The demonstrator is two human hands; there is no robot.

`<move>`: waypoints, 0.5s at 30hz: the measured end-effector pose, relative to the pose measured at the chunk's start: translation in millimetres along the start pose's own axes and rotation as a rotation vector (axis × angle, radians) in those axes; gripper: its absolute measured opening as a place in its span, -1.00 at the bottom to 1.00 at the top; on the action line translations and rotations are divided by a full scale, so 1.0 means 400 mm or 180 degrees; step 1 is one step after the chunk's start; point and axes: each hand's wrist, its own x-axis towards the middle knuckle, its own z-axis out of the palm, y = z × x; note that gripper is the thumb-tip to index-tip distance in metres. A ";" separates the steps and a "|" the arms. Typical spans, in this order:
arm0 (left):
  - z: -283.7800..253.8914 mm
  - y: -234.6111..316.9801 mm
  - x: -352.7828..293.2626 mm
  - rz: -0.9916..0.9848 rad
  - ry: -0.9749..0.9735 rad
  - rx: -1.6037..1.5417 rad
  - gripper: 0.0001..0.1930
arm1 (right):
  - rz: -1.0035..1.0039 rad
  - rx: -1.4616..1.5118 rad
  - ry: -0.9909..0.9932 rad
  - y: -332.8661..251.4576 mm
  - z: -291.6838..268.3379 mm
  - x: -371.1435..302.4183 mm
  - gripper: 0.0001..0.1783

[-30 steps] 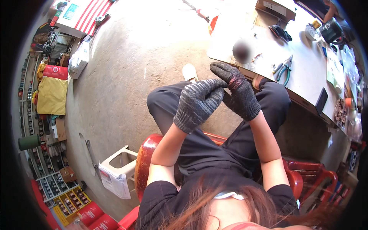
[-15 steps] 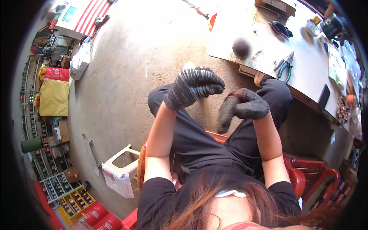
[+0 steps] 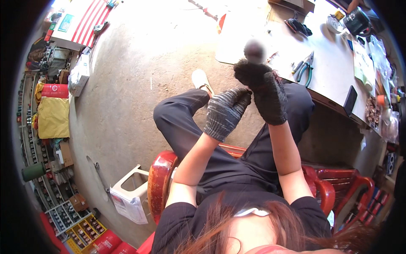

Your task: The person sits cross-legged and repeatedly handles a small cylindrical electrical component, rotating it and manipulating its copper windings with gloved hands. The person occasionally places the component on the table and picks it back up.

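Observation:
Both my hands wear dark knitted work gloves and meet above my lap, close to the table's near edge. My left hand (image 3: pixel 228 112), in a grey-streaked glove, is closed in a pinch, its fingertips touching the palm side of the other glove. What it pinches is too small to make out. My right hand (image 3: pixel 269 95) is raised upright with its fingers bent over to the left. Thin reddish strands (image 3: pixel 277 78), like fine wire, poke out beside its fingers; the rest of what it holds is hidden by the glove.
On the white table (image 3: pixel 321 78) lie teal-handled pliers (image 3: pixel 305 72), a black phone (image 3: pixel 350 100), a dark mug (image 3: pixel 357 21) and a blurred dark round thing (image 3: pixel 255 50). A beige stool (image 3: pixel 134 182) stands at my left. Loaded shelves (image 3: pixel 38 169) line the far left.
My right hand has turned upright and risen toward the table. My left hand has moved right and slightly down, against it. The whole view has shifted a little left.

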 end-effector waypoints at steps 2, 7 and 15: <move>-0.004 -0.001 0.002 0.0242 -0.0036 0.0393 -0.83 | -0.0096 -0.0296 0.0011 0.011 0.004 0.003 -0.39; -0.027 0.044 0.016 0.0243 -0.0465 0.0197 -0.83 | 0.0093 0.0431 0.0178 0.001 -0.016 0.007 -0.41; 0.006 -0.013 0.017 0.0220 -0.0134 -0.0080 -0.88 | -0.0135 0.1492 0.0025 0.033 -0.044 0.002 -0.50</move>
